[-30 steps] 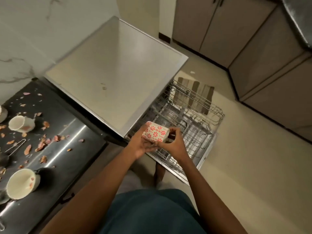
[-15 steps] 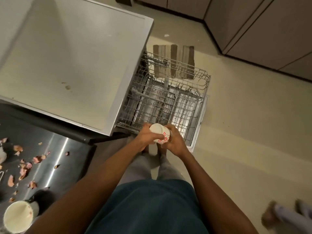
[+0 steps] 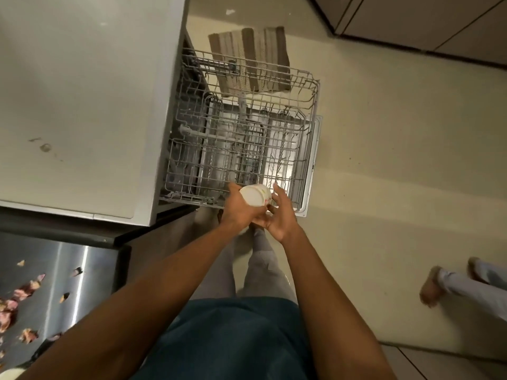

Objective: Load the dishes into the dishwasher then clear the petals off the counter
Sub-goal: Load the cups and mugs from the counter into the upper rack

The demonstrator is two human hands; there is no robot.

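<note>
Home kitchen. Dishwasher [image 3: 90,105] at left w/ wire rack [image 3: 241,144] pulled out over beige tile floor [image 3: 397,174]; steel counter [image 3: 68,270] near left strewn w/ petals [image 3: 23,290]. Brown cabinet fronts [image 3: 428,20] far right, striped mat [image 3: 251,58] beyond rack, another person's sandalled feet [image 3: 432,286] at right.

We see a striped mat [image 3: 248,58] lying on the pale floor [image 3: 397,149] beyond the open machine. Brown cabinet doors [image 3: 428,20] run along the top right. At the right edge another person's feet [image 3: 436,283] stand on the floor, in sandals.
</note>
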